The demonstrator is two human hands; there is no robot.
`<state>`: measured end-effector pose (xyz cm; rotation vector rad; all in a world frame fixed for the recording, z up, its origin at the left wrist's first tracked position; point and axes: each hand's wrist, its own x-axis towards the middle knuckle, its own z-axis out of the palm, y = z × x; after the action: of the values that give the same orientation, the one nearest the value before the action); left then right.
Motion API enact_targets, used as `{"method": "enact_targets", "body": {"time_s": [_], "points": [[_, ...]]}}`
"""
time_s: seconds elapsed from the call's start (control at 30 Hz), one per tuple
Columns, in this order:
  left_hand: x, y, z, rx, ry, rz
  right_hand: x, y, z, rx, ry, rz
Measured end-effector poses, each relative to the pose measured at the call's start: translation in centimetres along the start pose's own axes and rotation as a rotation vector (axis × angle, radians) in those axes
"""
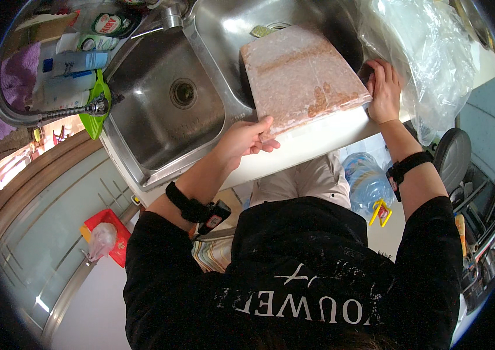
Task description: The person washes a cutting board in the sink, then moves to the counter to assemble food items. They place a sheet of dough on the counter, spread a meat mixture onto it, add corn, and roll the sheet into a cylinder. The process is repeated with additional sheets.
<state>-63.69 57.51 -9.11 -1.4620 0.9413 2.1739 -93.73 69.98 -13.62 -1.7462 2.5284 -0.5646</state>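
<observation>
Frosted pinkish slab [306, 73] held over right sink basin [218, 23], near edge by white bench [317, 140]. Near-left corner pinched by left grip [247, 138]. Right grip [384, 93] curled at near-right corner; whether pinched cannot be told. Clear plastic bag [425, 64] bunched at right.

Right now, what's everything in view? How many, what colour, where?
Sink: one, steel, top centre
Block: one, pinkish, over its right half
Tap: one, silver, top
Plastic piece: one, lime, sink's left edge
Bottles: several, mixed, upper left
Cloth: one, purple, far left
Large bag: one, clear, upper right
Jug: at least one, bluish, right of centre
Container: one, red, lower left
Clutter: uncounted, mixed, far right
Shirt: one, black, lower centre
Straps: two, black, forearms
Left hand: one, bare, block's near left corner
Right hand: one, bare, block's right corner
</observation>
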Motion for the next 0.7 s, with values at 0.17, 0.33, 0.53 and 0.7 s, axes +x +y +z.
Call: {"method": "enact_targets", "body": {"time_s": [0.17, 0.33, 0.53, 0.7], "points": [[0.2, -0.2, -0.3, 0.02, -0.026, 0.013, 0.0, 0.0, 0.0, -0.017, 0.005, -0.001], [0.0, 0.0, -0.5, 0.009, -0.056, 0.025, 0.1, 0.0, 0.0, 0.005, 0.006, -0.013], [-1.3, 3.5, -0.4, 0.731, 0.076, 0.06, 0.0, 0.0, 0.0, 0.051, 0.013, -0.005], [-2.9, 3.5, 3.3, 1.233, 0.484, 0.955, -0.1, 0.0, -0.1, 0.039, -0.017, 0.013]]}}
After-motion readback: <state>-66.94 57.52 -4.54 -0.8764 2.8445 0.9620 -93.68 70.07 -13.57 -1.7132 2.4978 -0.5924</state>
